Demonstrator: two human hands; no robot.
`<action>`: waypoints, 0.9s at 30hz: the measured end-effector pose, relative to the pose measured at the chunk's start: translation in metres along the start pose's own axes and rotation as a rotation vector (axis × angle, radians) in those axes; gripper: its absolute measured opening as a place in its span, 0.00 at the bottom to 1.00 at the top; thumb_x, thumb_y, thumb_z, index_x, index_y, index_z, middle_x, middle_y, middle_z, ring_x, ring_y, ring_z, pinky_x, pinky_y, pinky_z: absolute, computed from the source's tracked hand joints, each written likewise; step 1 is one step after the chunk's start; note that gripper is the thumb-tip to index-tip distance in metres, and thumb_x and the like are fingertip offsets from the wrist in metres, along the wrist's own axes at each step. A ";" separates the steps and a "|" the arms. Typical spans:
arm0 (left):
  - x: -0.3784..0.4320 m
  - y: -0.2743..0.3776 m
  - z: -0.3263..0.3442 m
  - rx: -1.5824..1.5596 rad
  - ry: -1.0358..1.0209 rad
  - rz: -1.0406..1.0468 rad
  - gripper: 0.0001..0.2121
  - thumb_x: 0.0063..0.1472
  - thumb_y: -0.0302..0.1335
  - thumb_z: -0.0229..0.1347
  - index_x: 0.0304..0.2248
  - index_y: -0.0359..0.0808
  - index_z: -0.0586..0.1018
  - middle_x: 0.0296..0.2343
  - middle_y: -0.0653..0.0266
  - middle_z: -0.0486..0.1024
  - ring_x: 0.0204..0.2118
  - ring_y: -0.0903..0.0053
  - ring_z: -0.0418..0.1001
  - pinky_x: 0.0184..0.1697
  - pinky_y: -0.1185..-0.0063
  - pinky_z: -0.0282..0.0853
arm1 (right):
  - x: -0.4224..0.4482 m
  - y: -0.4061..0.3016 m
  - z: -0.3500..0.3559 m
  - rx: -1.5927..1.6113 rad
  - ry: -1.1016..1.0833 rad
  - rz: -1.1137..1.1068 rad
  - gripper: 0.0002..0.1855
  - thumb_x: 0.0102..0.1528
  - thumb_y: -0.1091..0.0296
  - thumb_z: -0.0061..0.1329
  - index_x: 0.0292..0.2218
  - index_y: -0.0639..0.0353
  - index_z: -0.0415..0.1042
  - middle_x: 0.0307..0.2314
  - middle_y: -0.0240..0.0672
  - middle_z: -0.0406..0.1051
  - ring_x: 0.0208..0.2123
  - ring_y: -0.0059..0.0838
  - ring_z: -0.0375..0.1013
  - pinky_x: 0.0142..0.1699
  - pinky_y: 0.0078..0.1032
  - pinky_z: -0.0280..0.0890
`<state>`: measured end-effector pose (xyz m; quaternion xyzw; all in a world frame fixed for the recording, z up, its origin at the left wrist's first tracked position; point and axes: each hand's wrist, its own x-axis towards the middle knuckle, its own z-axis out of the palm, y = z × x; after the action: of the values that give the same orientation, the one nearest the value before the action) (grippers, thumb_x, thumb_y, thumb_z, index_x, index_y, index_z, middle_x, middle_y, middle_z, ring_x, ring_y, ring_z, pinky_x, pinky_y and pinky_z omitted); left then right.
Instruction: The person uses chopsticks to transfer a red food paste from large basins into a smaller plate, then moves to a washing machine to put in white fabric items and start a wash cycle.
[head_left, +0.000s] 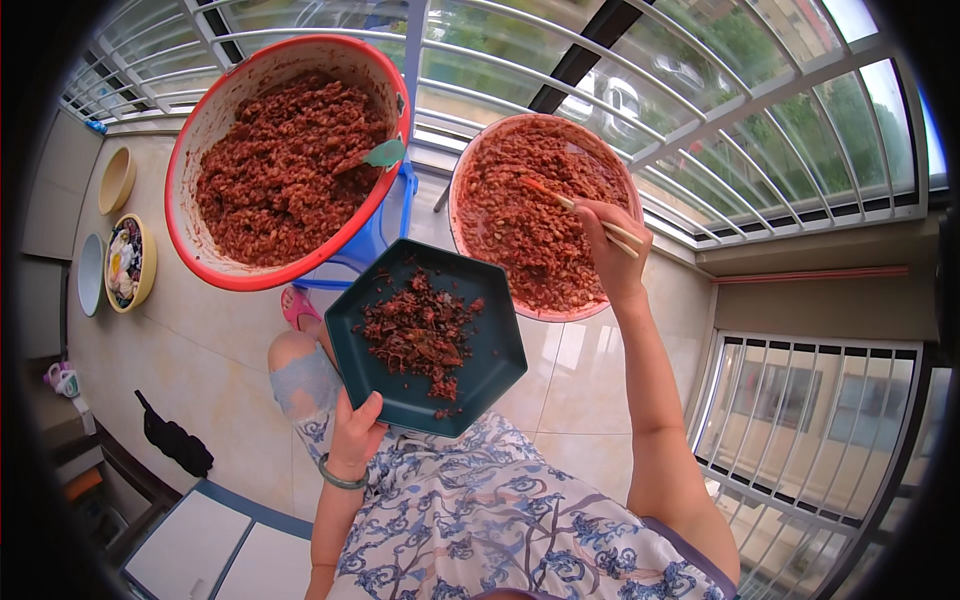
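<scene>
My left hand (358, 433) grips the near-left edge of a dark green hexagonal plate (491, 375), which holds a heap of dark red, stringy scraps (424, 330). In my right hand (611, 244) is a pair of chopsticks (621, 238), their red-stained tips over a pink-rimmed basin (555, 317) of chunky red paste with beans (525, 217). Whether the tips touch the paste I cannot tell. To the left, a larger red-rimmed basin (171, 217) is heaped with similar red mash (285, 172); a spoon or scoop with a green end (384, 153) leans in it.
A blue plastic stool (341, 259) is under the red-rimmed basin. White window bars (525, 82) run behind both basins. Several small bowls, one a yellow basin (150, 281) with mixed contents, lie at far left. A black item (176, 442) lies on the tiles; a white-and-blue cabinet (187, 544) is lower left.
</scene>
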<state>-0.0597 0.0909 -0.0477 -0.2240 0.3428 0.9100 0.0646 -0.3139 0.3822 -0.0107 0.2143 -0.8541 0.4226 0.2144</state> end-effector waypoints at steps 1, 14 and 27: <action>0.000 0.000 0.000 0.002 -0.002 0.000 0.19 0.60 0.25 0.51 0.50 0.31 0.62 0.42 0.60 0.69 0.44 0.71 0.69 0.47 0.72 0.67 | 0.005 0.002 0.001 0.000 0.003 0.000 0.04 0.50 0.74 0.54 0.29 0.64 0.76 0.27 0.37 0.76 0.27 0.27 0.75 0.32 0.19 0.69; -0.001 0.001 0.002 0.004 -0.001 0.003 0.18 0.60 0.24 0.50 0.48 0.31 0.63 0.41 0.59 0.69 0.43 0.71 0.70 0.46 0.72 0.67 | 0.035 0.012 0.011 -0.037 -0.034 -0.016 0.05 0.50 0.71 0.54 0.30 0.62 0.76 0.25 0.36 0.76 0.25 0.27 0.75 0.30 0.19 0.68; 0.001 0.003 0.006 -0.005 0.019 -0.004 0.18 0.60 0.24 0.50 0.48 0.31 0.63 0.41 0.60 0.70 0.42 0.72 0.70 0.45 0.74 0.67 | 0.030 0.028 0.012 -0.025 0.012 0.021 0.05 0.51 0.71 0.53 0.29 0.64 0.76 0.25 0.37 0.75 0.24 0.25 0.74 0.29 0.19 0.67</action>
<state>-0.0640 0.0921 -0.0426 -0.2336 0.3408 0.9085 0.0625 -0.3555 0.3819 -0.0185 0.2001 -0.8602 0.4153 0.2177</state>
